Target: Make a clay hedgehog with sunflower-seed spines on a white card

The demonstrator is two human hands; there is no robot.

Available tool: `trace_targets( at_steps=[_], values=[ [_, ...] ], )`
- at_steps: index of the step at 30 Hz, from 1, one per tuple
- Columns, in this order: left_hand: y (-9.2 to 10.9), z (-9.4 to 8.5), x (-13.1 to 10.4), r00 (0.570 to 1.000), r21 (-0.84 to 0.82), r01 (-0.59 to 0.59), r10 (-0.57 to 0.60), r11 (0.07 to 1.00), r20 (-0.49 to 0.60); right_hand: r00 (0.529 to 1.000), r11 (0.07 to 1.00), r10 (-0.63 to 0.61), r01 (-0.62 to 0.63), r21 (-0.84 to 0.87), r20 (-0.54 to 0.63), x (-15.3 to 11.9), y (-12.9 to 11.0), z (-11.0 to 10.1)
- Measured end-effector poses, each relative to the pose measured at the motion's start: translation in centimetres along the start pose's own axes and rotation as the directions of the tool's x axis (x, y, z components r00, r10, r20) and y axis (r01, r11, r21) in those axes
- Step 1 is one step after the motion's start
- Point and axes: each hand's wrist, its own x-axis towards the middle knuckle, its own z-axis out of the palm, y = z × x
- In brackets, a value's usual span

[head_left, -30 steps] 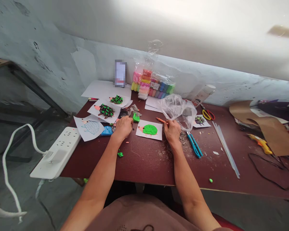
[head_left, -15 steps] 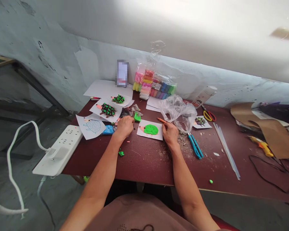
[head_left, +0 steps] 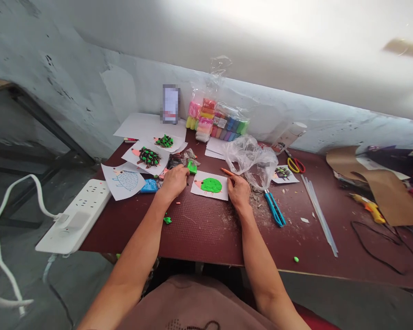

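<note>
left hand (head_left: 174, 181) at green clay (head_left: 192, 167) | right hand (head_left: 238, 190) on hedgehog card (head_left: 209, 186)

text: none legible | labels on clay packs (head_left: 223, 123): too small to read

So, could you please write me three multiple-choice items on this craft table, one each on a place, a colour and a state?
1. Where does the paper hedgehog with the plain green body lie?
A. between the two hands
B. on the power strip
C. under the cardboard

2. What colour are the handles of the scissors near the wall?
A. blue
B. red and yellow
C. white

3. How is the orange stick?
A. lying alone
B. held in the right hand
C. snapped in two

Answers: 1 A, it sits between the left hand and the right; 2 B, one loop of each colour; 3 B, fingers close around it.
</note>
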Motion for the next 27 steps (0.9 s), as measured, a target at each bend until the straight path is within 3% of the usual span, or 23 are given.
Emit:
trace_targets(
  at_steps=[17, 27],
  values=[
    [0.29, -0.20, 0.10, 0.997, 0.058, 0.056, -0.059, 0.997, 0.040, 0.999, 0.999, 0.035, -0.035, -0.018, 0.009, -0.16, 0.17, -0.33],
    [-0.04, 0.24, 0.01, 1.000, 0.012, 0.028, -0.028, 1.000, -0.003, 0.999, 0.998, 0.036, -0.036, -0.042, 0.016, -0.11, 0.34, -0.38]
  ],
)
